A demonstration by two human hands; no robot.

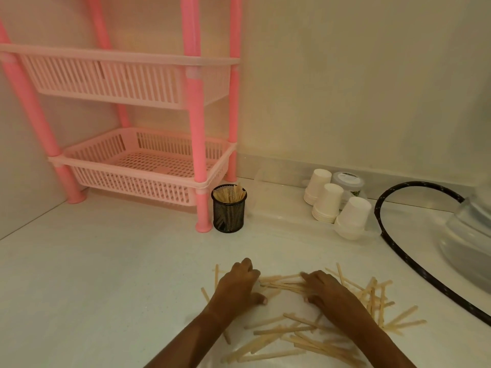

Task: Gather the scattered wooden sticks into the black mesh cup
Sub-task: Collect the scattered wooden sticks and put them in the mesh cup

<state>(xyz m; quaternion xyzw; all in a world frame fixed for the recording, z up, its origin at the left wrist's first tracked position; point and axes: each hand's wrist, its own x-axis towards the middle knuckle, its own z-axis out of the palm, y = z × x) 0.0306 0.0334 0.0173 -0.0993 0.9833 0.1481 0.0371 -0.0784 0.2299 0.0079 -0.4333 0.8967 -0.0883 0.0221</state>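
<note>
The pink rack (198, 128) stands just left of the black mesh cup (229, 211), which holds some sticks. Well in front of the cup, nearer you, the wooden sticks (281, 330) lie scattered. There your right hand (322, 288) curls over a few. Your left hand (240, 284), fingers bent, touches their ends; I cannot tell whether it grips.

Black mesh cup (229, 213) sat upright at frame centre: round, open top, dark wire mesh. It held a bunch of sticks (229, 194) standing on end, tips leaning past the rim. Loose wooden sticks (281, 331), pale, flat and narrow, lay criss-crossed in a scatter at lower centre-right, well apart from the cup.
</note>
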